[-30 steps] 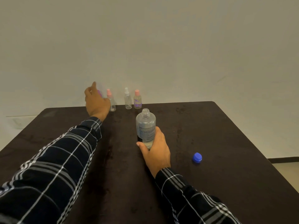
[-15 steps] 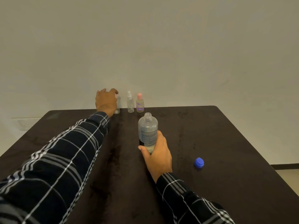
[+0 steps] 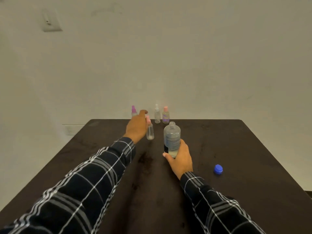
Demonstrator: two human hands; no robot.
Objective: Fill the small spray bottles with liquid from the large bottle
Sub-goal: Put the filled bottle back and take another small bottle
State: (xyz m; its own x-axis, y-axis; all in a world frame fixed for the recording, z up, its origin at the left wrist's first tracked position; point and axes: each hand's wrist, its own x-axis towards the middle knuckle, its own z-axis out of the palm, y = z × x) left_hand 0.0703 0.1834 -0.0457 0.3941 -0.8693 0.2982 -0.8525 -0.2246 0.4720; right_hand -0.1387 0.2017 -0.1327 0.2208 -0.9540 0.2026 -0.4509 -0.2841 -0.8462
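Your left hand has its fingers curled round the top of a small clear spray bottle with a pink cap. The bottle leans slightly over the far middle of the dark tabletop; I cannot tell whether its base touches the surface. Your right hand grips the lower body of the large clear plastic bottle. It stands upright just right of the small one, its neck open, with only a little liquid showing at the bottom. The round blue screw cap lies well apart at the near right.

The main risk is the open neck. If your left sleeve or the small bottle brushes the large bottle, it could tip and spill.

The pink cap is on and both your hands are full, so twisting it off one-handed could send the small bottle rolling.

With so little liquid left you would have to tilt the large bottle steeply. The liquid may then surge past the small bottle's narrow mouth.

Three more stand at the far edge: a magenta-capped spray bottle, a white-capped clear spray bottle and a pink-capped bottle with a purple label. A careless reach could knock them off the back.
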